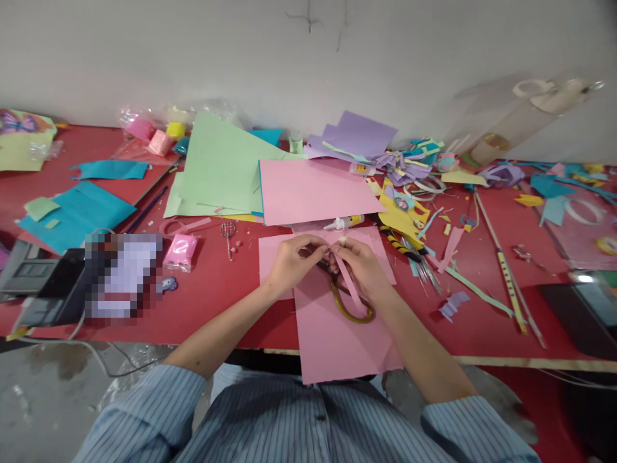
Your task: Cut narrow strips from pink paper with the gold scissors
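My left hand (289, 260) and my right hand (362, 265) meet over a pink paper sheet (332, 334) that hangs over the near edge of the red table (216, 296). Both hands pinch a narrow pink paper strip (348, 283), which trails down toward me from the fingers. Scissors with yellow-brown handles (351, 307) lie on the pink sheet under my right hand. A small glue bottle (343, 222) lies just beyond my fingers.
A larger pink sheet (313, 190), green sheets (216, 167), teal paper (77, 215) and purple paper (357, 138) cover the back of the table. Paper scraps and long sticks (506, 270) lie to the right. A pink packet (180, 251) and dark devices (43, 283) sit at left.
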Demonstrator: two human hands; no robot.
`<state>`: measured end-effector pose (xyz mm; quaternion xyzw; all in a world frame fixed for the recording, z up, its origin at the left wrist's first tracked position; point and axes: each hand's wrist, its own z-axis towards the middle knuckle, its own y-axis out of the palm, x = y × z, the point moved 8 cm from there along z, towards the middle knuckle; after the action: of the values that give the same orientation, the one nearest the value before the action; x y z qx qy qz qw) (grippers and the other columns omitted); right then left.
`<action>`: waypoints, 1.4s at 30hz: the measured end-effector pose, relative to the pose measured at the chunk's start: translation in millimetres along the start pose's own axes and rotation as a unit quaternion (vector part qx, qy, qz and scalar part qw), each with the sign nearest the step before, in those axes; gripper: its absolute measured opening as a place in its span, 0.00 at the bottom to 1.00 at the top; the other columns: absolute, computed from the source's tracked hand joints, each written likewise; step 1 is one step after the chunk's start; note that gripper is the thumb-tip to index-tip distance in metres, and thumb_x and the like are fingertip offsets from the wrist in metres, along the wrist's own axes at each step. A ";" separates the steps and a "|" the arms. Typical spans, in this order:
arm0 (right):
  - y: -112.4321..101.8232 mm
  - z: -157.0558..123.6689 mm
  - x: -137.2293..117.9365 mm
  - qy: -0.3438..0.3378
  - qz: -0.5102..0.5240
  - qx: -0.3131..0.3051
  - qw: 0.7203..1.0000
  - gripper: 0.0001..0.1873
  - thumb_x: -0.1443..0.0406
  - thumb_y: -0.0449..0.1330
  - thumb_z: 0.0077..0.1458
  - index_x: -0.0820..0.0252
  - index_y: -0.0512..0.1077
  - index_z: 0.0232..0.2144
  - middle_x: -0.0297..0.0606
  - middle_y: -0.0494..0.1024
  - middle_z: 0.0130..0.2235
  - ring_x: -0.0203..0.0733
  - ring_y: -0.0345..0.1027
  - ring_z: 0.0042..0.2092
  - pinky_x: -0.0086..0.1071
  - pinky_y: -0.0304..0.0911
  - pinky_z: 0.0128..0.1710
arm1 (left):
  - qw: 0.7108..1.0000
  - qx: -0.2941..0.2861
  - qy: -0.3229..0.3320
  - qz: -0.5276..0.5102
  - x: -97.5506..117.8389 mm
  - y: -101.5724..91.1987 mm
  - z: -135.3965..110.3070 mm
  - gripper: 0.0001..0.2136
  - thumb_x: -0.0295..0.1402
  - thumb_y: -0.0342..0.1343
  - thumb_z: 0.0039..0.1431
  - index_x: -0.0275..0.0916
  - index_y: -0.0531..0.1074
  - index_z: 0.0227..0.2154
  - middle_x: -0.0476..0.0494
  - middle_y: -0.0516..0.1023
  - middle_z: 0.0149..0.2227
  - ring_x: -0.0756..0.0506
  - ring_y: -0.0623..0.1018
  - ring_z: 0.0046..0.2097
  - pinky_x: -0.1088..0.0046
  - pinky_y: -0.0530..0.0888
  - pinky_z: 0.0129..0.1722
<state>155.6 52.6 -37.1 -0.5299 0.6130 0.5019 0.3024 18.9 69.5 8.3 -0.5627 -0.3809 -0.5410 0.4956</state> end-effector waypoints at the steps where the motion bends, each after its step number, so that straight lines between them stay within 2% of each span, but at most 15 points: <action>1: -0.2 0.1 -0.4 -0.001 0.000 0.002 1.000 0.09 0.60 0.66 0.53 0.58 0.73 0.27 0.32 0.74 0.23 0.34 0.66 0.24 0.29 0.60 0.25 | 1.000 -0.001 0.001 0.002 0.9 -0.1 0.0 0.04 0.29 0.59 0.58 0.37 0.78 0.33 0.45 0.82 0.33 0.49 0.81 0.34 0.75 0.79 0.33; 7: -1.3 -0.3 -2.6 -0.004 0.000 0.011 1.000 0.09 0.60 0.66 0.53 0.58 0.73 0.28 0.32 0.75 0.25 0.34 0.67 0.25 0.29 0.63 0.27 | 1.000 -0.001 0.009 0.010 3.6 -0.1 -1.4 0.05 0.29 0.60 0.57 0.38 0.78 0.36 0.45 0.82 0.35 0.49 0.81 0.35 0.75 0.79 0.34; 19: 0.8 -1.5 -4.6 -0.006 -0.001 0.006 1.000 0.08 0.61 0.65 0.53 0.59 0.72 0.27 0.31 0.74 0.25 0.34 0.66 0.25 0.29 0.62 0.27 | 0.999 0.026 0.015 0.013 1.6 -1.8 -3.8 0.07 0.21 0.57 0.54 0.37 0.78 0.32 0.47 0.82 0.32 0.49 0.82 0.34 0.75 0.81 0.35; 23: 2.8 -2.6 -6.5 -0.010 -0.001 0.004 1.000 0.08 0.61 0.65 0.53 0.59 0.72 0.27 0.31 0.74 0.25 0.34 0.66 0.25 0.29 0.61 0.27 | 0.999 0.038 0.019 0.028 3.4 -1.8 -5.9 0.06 0.23 0.57 0.55 0.38 0.77 0.32 0.47 0.82 0.33 0.49 0.82 0.33 0.76 0.80 0.34; 31: 0.6 -1.4 -4.4 -0.012 0.000 0.009 1.000 0.08 0.62 0.65 0.53 0.58 0.72 0.26 0.31 0.74 0.23 0.34 0.65 0.24 0.29 0.61 0.27 | 0.999 0.016 0.019 0.036 5.1 1.5 -4.9 0.04 0.25 0.57 0.58 0.37 0.76 0.33 0.48 0.81 0.32 0.51 0.81 0.31 0.79 0.78 0.31; 38: 4.9 -2.4 -7.6 -0.002 0.033 -0.001 0.999 0.08 0.63 0.65 0.53 0.59 0.71 0.25 0.31 0.73 0.23 0.33 0.65 0.24 0.29 0.60 0.27 | 0.997 0.013 0.039 0.062 6.9 0.5 -4.2 0.05 0.26 0.58 0.56 0.39 0.77 0.35 0.47 0.81 0.34 0.50 0.80 0.34 0.76 0.77 0.33; 42: 7.5 -2.8 -8.4 0.012 0.053 -0.011 0.998 0.10 0.62 0.66 0.51 0.59 0.70 0.24 0.31 0.72 0.23 0.33 0.64 0.24 0.30 0.59 0.26 | 0.998 0.010 0.037 0.056 6.4 1.9 -4.3 0.04 0.27 0.58 0.57 0.38 0.76 0.35 0.47 0.81 0.33 0.50 0.80 0.32 0.78 0.76 0.30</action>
<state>151.0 52.4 -26.5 -0.5057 0.6386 0.5173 0.2624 20.6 64.3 14.1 -0.5578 -0.3358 -0.5287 0.5446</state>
